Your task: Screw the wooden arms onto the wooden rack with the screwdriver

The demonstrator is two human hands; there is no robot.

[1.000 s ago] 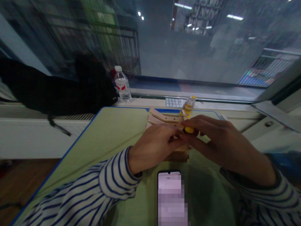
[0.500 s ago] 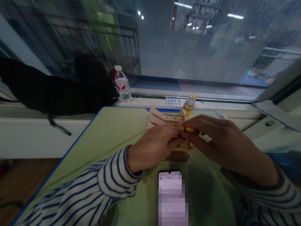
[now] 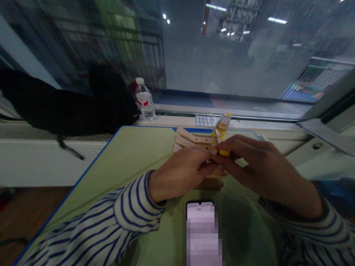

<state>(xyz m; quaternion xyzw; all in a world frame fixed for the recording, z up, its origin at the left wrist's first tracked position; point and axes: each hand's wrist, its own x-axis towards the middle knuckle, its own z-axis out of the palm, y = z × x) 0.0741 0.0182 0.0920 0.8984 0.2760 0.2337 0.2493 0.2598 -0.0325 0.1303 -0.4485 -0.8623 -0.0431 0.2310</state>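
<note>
While the right hand [image 3: 260, 166] pinches a yellow handle [image 3: 224, 152], the left hand [image 3: 180, 170], its grip unclear, touches wooden pieces [image 3: 200, 140]; a white-capped bottle [image 3: 143, 99] holds clear liquid [image 3: 149, 113].

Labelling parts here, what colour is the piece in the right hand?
The piece shows yellow, dark at one end; head view.

A white-capped bottle [image 3: 145, 104] stands beside black fabric [image 3: 69, 109].

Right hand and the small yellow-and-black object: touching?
Touching. The head view shows the right hand pinching the small yellow-and-black object between its fingers.
</note>
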